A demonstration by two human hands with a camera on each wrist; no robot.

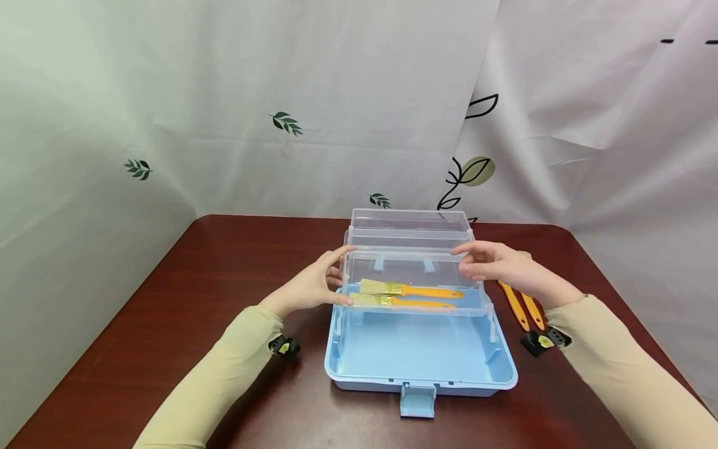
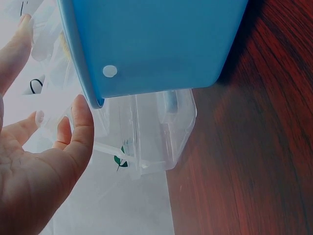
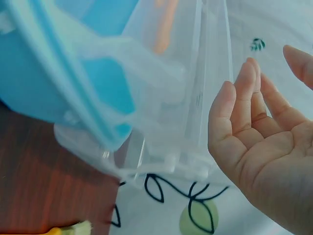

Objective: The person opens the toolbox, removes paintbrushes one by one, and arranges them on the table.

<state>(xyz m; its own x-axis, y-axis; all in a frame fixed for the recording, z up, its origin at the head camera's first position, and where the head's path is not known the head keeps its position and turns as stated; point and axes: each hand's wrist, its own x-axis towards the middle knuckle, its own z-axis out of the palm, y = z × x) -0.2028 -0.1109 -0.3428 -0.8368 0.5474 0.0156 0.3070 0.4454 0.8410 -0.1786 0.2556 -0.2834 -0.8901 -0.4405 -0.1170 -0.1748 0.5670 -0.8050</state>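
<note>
A light blue toolbox [image 1: 421, 355] stands unlatched on the table, its clear tiered trays raised toward the back. Two paintbrushes [image 1: 429, 292] with yellow handles and pale bristles lie in the front clear tray [image 1: 415, 311]. My left hand [image 1: 314, 280] holds that tray's left end, the thumb at its front edge and the fingers at its back corner. By the tray's right back corner, my right hand [image 1: 499, 265] hovers with loosely bent fingers; the right wrist view [image 3: 266, 142] shows nothing in it.
Two more yellow-handled paintbrushes [image 1: 524, 305] lie on the table right of the toolbox, partly behind the right hand. The toolbox's blue latch [image 1: 417, 402] hangs down in front. Behind the dark red table [image 1: 252, 243] hangs a white curtain [image 1: 314, 168] with leaf prints.
</note>
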